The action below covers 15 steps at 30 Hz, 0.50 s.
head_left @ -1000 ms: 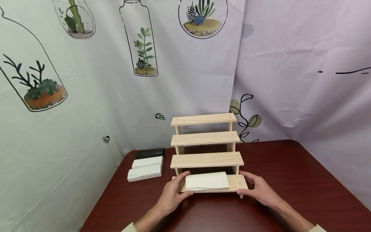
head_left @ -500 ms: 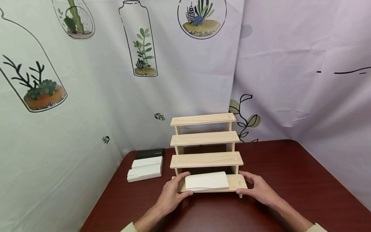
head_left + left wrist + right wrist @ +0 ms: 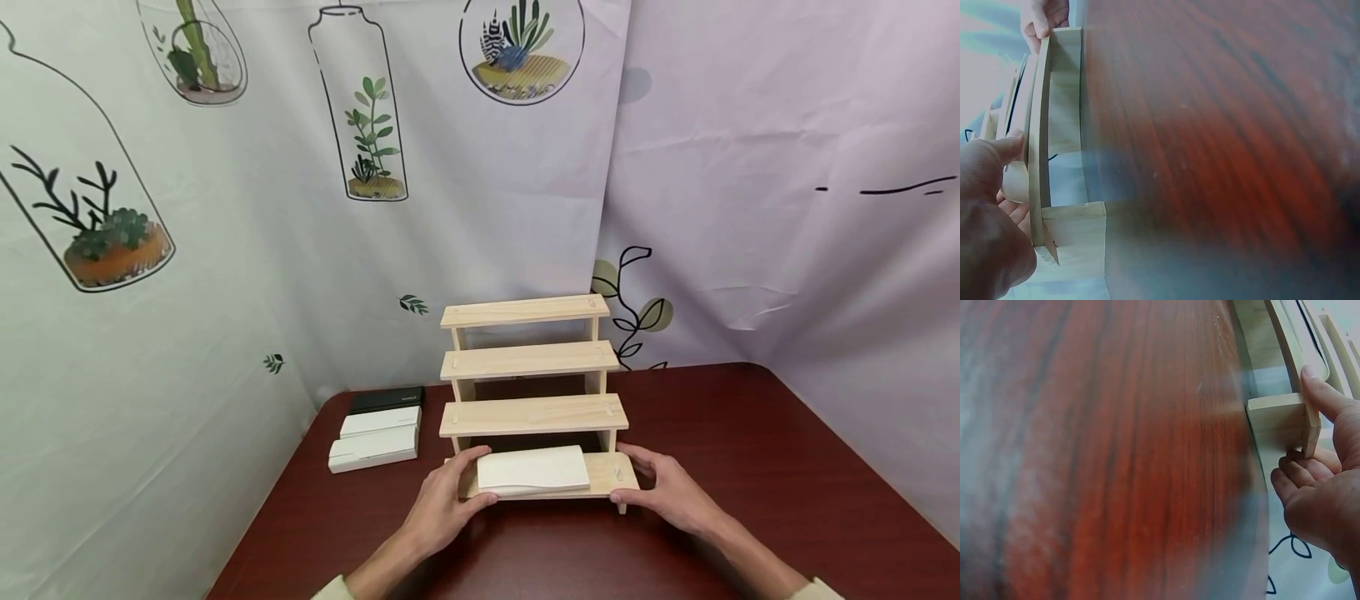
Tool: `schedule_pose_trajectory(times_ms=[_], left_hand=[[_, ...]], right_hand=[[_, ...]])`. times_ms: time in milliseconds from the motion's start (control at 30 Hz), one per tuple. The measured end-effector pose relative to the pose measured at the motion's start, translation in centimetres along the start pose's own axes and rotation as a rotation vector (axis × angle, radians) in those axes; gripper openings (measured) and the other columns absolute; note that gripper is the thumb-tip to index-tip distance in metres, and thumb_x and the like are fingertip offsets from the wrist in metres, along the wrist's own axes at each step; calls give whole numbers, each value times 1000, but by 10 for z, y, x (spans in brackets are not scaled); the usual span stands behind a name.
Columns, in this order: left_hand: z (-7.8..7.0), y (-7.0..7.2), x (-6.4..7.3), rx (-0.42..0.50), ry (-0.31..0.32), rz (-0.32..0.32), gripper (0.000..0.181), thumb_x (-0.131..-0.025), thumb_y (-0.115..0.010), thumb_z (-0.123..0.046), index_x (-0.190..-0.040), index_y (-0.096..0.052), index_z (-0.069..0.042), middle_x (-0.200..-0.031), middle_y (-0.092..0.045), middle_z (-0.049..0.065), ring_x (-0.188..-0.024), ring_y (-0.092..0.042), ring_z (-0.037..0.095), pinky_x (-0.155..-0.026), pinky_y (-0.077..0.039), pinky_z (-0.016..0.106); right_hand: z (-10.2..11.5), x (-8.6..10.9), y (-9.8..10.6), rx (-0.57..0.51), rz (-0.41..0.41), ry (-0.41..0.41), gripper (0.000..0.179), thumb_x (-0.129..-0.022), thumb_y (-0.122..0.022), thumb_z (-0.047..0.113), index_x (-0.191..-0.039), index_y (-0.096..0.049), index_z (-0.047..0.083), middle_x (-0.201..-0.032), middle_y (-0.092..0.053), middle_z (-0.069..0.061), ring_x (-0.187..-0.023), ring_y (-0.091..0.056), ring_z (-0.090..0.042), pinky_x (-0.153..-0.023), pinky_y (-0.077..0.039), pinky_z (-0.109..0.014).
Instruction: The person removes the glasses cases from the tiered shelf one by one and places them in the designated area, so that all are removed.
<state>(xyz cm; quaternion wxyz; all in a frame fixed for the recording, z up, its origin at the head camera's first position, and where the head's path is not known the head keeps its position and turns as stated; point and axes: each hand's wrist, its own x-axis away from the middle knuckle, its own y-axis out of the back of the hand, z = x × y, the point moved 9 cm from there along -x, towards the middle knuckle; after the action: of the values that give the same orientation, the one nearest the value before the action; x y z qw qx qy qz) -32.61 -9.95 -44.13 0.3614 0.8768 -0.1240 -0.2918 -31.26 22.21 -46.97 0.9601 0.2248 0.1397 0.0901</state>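
A four-step wooden display rack [image 3: 534, 414] stands on the table, its tiers rising towards the back. On the lowest step lies a flat white case [image 3: 533, 469], its flap edge facing the front. My left hand [image 3: 442, 502] holds the left end of this case, thumb at its front corner and fingers at its back corner. The right hand [image 3: 670, 490] grips the right end of the lowest step, thumb at the front corner. In the right wrist view, the curled fingers [image 3: 1300, 472] reach behind the step's end [image 3: 1312, 428]. The left fingers are partly hidden in the left wrist view.
At the back left of the dark red table [image 3: 750, 467] lie a black case [image 3: 387, 400], a white case [image 3: 381, 422] and a flap-topped white case [image 3: 374, 448] in a row. Behind hangs a pale curtain [image 3: 517, 208] printed with plants in jars.
Both hands keep their places at the ends of the lowest step. The head view shifts very slightly; otherwise nothing visibly moves.
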Motion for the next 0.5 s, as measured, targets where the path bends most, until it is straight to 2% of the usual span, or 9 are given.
schedule_pose_trajectory(times_ms=[100,333,500], left_hand=[[0,0,1,0,-8,-7,63,-91,-87,-29,-147,-58,-23,-136,-70,-1,-122,-65,16,-102,-52,45],[-2,1,0,27,-32,-12,61,-91,-87,-27,-146,-59,-22,-139,-69,3,-129,-63,19,-112,-44,59],[-4,4,-1,23,-36,-9,62,-92,-87,-29,-146,-59,-21,-141,-67,0,-131,-62,19,-108,-50,53]], right_hand=[[0,0,0,-2,0,-6,84,-87,-90,15,-149,-45,-19,-142,-60,-34,-130,-59,-44,-93,-54,-25],[0,1,0,-2,-6,-3,83,-87,-90,15,-149,-46,-18,-142,-60,-34,-131,-59,-44,-93,-54,-23],[0,1,0,-6,-6,-2,83,-87,-90,15,-149,-46,-18,-141,-61,-33,-130,-60,-43,-92,-53,-22]])
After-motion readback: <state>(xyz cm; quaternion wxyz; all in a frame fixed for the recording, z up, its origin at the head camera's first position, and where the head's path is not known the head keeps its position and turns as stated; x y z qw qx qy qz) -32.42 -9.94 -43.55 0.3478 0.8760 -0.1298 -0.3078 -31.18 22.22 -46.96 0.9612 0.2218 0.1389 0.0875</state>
